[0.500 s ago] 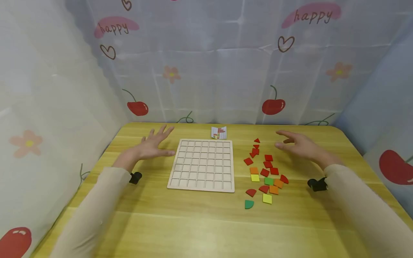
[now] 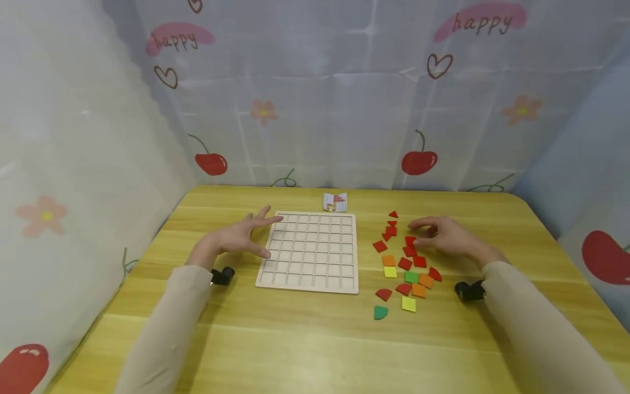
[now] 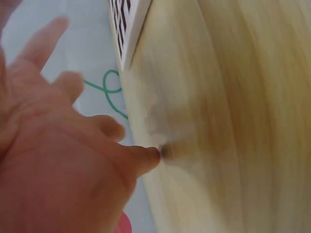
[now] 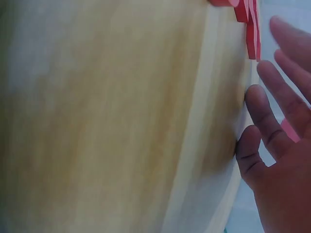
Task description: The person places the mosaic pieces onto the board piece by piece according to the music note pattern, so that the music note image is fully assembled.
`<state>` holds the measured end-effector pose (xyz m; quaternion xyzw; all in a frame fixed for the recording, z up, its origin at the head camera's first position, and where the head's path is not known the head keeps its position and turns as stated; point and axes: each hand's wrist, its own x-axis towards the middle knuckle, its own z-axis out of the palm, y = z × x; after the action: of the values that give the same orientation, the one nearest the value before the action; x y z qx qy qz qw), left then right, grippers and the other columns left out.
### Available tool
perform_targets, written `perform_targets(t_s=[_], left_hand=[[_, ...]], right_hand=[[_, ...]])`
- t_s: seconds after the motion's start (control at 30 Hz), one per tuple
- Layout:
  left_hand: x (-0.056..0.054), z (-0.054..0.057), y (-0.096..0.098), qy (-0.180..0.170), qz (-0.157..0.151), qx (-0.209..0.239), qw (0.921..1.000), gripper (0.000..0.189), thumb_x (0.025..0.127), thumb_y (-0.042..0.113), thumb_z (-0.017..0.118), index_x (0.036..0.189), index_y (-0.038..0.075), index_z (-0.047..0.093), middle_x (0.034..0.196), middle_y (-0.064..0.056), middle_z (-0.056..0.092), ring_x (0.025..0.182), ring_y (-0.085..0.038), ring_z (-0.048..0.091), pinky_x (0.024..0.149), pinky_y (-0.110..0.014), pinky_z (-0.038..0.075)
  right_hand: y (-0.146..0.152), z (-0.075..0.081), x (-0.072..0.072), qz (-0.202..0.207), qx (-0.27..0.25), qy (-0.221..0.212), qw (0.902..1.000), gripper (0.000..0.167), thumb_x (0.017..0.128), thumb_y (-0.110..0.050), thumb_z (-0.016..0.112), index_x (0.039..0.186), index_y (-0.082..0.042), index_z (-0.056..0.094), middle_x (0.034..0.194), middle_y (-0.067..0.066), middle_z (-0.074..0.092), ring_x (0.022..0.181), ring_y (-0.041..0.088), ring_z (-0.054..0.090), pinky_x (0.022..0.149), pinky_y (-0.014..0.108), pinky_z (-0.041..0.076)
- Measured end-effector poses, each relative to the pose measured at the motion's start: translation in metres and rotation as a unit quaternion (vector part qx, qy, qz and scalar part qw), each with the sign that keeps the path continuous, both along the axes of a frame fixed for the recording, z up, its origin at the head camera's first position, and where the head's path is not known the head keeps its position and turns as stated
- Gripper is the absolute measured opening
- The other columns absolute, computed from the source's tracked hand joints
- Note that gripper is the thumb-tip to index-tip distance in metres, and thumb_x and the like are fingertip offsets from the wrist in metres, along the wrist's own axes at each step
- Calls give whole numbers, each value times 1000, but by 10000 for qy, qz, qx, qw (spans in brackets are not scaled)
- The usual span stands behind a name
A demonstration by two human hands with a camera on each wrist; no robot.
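A pale wooden grid board point(image 2: 310, 251) lies flat on the table, its square cells bare. My left hand point(image 2: 238, 236) is at the board's left edge, thumb and index finger spread over the rim; in the left wrist view the palm point(image 3: 63, 160) shows with nothing in it. To the right of the board lie loose coloured tiles. My right hand point(image 2: 448, 236) is beside the red square tiles point(image 2: 410, 251), its thumb tip close to one red square; whether they touch cannot be seen. In the right wrist view the fingers point(image 4: 284, 104) are loosely bent and hold nothing.
Behind the board stands a small printed pattern card point(image 2: 335, 202). Orange point(image 2: 418, 290), yellow point(image 2: 408, 304) and green tiles point(image 2: 381, 312) lie nearer the front, with red quarter-round tiles point(image 2: 384, 294) among them. A printed curtain point(image 2: 320, 126) hangs behind the table.
My right hand has moved left and down to the red tiles. The left hand has shifted right, its fingers now reaching over the board's left edge. Board and tiles have stayed put.
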<state>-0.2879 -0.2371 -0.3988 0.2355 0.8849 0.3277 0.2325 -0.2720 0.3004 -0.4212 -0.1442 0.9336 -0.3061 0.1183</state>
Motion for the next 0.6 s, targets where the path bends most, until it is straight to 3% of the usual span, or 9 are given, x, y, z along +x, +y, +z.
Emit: perform_targets(t_s=[0.23,0.4,0.6], left_hand=[[3,-8,3,-162,-179,125,9996,91,82,26,87,159,36,40,176,5,-5,156,-46,-22,119,-76,-3],[1,-14,3,-148,-139,143,9997,82,85,27,85,155,37,46,175,8,-1,157,-45,-20,119,-76,-3],[2,-21,2,-383,-133,136,9991,75,84,27,86,151,34,54,175,8,8,157,-41,-24,118,-76,-8]], right_hand=[[-2,-3,-1,143,129,149,9997,42,93,-20,77,134,-13,68,135,13,67,105,26,58,93,37,50],[-5,-6,-4,362,261,357,9984,32,93,-11,75,125,-12,73,127,10,69,108,26,59,98,45,52],[-7,-8,-4,355,323,351,9982,30,94,-8,73,124,-11,74,125,10,70,113,28,61,103,54,51]])
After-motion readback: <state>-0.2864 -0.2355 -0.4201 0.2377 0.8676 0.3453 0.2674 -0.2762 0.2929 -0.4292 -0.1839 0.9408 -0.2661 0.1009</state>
